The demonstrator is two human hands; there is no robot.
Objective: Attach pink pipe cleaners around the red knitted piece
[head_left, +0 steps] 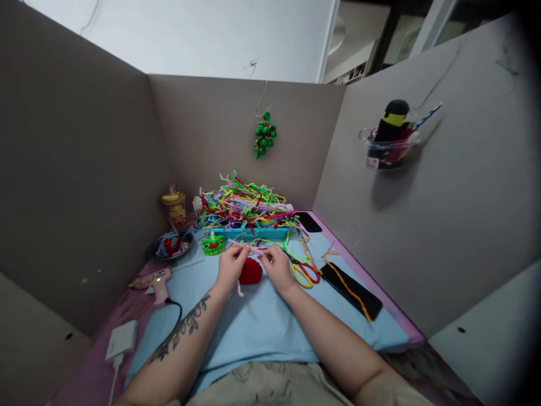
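Note:
Between the fingertips of my left hand (235, 260) and my right hand (274, 264), a short pale pink pipe cleaner piece (256, 251) is stretched sideways. Both hands are closed in a pinch on it. Just below them is a red fuzzy oval piece (251, 272), with a pale pink strand (239, 288) at its lower left; whether the two are joined I cannot tell. A green fuzzy face figure (213, 244) lies beyond my left hand. Scissors (306, 275) with yellow and red handles lie by my right hand.
A tangled heap of coloured pipe cleaners (245, 206) fills a blue tray (257, 233) at the back. A pink glue gun (157, 283), a dark bowl (158, 251) and a white power block (122, 340) stand left. At right lies a black slab (355, 293). Grey panels surround the table.

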